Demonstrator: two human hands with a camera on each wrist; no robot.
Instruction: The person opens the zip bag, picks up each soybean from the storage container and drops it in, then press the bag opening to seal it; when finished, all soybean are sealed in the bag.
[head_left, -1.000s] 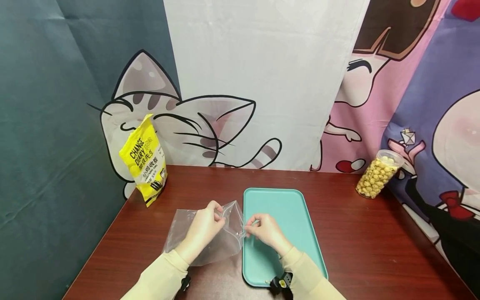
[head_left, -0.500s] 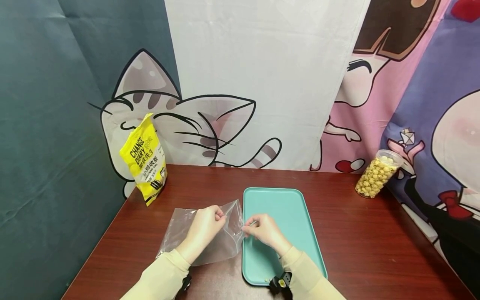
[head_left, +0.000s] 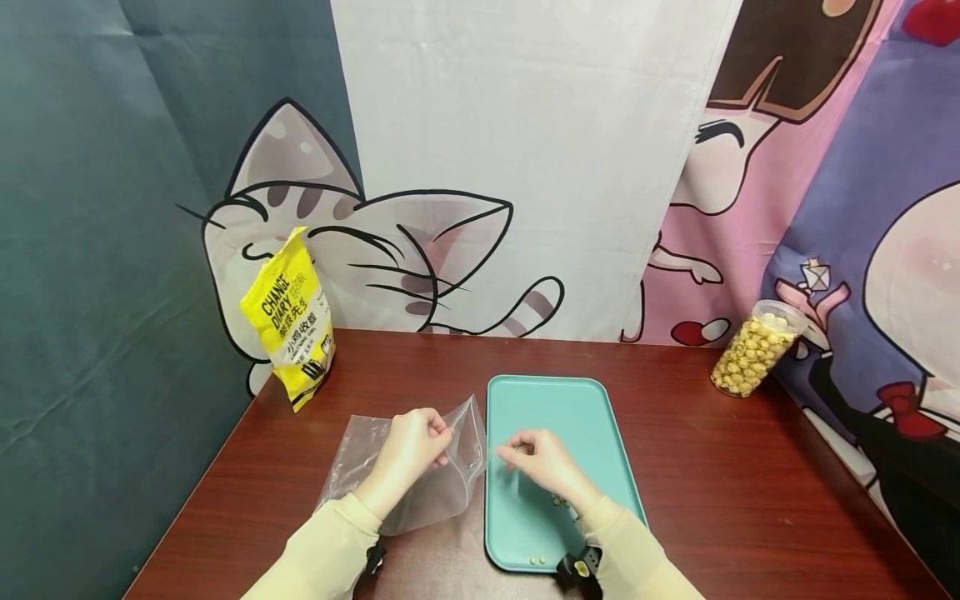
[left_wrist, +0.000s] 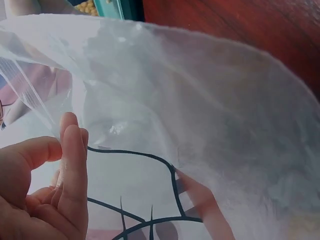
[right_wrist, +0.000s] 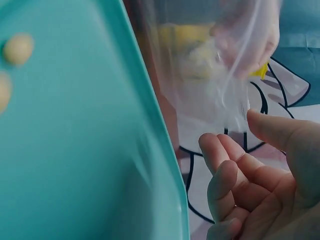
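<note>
My left hand [head_left: 411, 443] pinches the upper edge of a clear zip bag [head_left: 438, 500] between thumb and fingers. In the left wrist view the bag [left_wrist: 215, 95] spreads wide past the left hand's fingers. Its mouth faces the tray on the right. My right hand [head_left: 546, 460] hangs above the left part of the teal tray [head_left: 555, 400], a small gap from the bag's mouth. Its thumb and fingers stand apart around nothing in the right wrist view. Several small round yellowish pieces [head_left: 537, 561] lie on the tray near its front, partly hidden by the right forearm.
A yellow snack bag [head_left: 292, 325] stands at the back left of the brown table [head_left: 420, 367]. At the back right a clear jar of popcorn-like pieces [head_left: 753, 354] leans to the right in view. Printed cloth [head_left: 525, 125] hangs behind the table.
My right hand has let go of the bag's edge and moved slightly right. More of the small yellowish pieces on the tray now show. The left hand keeps its hold nearly in place.
</note>
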